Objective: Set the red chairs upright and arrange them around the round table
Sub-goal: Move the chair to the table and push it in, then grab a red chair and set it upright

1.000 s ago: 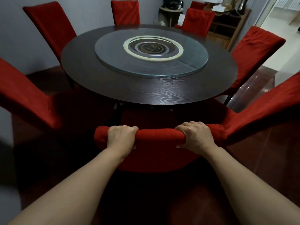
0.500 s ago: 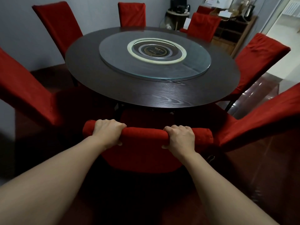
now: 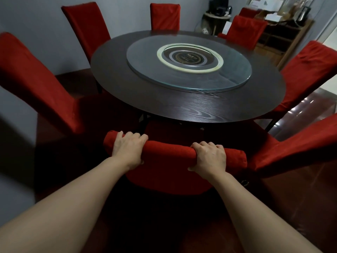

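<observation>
Low in the centre of the frame, both hands grip the padded top edge of the nearest red chair [image 3: 169, 172], which stands upright with its seat tucked under the near rim of the round surface [image 3: 182, 105]. The left hand [image 3: 128, 149] curls over the top edge near its left end, fingers wrapped to the far side and thumb on the near side; the right hand [image 3: 209, 157] clamps the same edge further right in the same way, the two hands well apart along the backrest. The dark wood-grain surface fills the middle of the frame and carries a glass turntable [image 3: 189, 77] with a pale ring around a dark centre. Other red chairs stand upright around it: one at the left edge of the frame [image 3: 36, 83], one at upper left [image 3: 85, 26], one at top centre [image 3: 165, 16], one at upper right [image 3: 244, 31], one at the right edge [image 3: 308, 70] and one at lower right [image 3: 295, 147], just beside the held chair. A wooden shelf unit [image 3: 280, 39] with small items stands in the upper right corner behind the chairs, and the dark reddish floor [image 3: 291, 207] shows glossy reflections at the right.
</observation>
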Motion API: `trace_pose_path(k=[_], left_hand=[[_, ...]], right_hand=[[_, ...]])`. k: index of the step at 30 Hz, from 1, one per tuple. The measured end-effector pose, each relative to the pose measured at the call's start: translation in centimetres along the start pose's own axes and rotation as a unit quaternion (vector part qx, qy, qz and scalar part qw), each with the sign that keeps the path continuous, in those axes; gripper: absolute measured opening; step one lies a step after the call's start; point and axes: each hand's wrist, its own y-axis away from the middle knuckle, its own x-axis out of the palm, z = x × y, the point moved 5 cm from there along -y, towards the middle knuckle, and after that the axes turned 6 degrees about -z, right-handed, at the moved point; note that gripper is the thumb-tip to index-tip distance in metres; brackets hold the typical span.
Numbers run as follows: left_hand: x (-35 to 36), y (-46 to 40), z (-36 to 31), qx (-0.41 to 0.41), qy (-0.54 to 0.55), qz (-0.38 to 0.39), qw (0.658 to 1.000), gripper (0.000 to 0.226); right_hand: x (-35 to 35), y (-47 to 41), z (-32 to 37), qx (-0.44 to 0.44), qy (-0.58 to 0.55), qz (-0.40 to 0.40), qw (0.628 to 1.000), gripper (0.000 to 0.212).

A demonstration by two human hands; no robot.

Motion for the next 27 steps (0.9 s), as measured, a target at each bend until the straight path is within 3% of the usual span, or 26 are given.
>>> trace_pose_path(k=[5, 8, 13, 27], left_hand=[[-0.9, 0.8, -0.2, 0.005, 0.029, 0.04, 0.999, 0.075], [-1.6, 1.6, 0.2, 0.009, 0.052, 0.054, 0.997, 0.086], [-2.9, 3.4, 3.3, -0.015, 0.064, 0.071, 0.995, 0.097], [-6.5, 4.9, 24.7, -0.034, 0.099, 0.054, 0.993, 0.093]], right_hand=[[-0.8, 0.3, 0.1, -0.008, 0.002, 0.063, 0.998, 0.068], [-1.3, 0.4, 0.8, 0.001, -0.002, 0.12, 0.993, 0.086], [-3.7, -0.2, 3.8, 0.019, -0.094, 0.169, 0.981, 0.098], [-8.0, -5.7, 24.5, 0.038, -0.157, 0.156, 0.974, 0.088]])
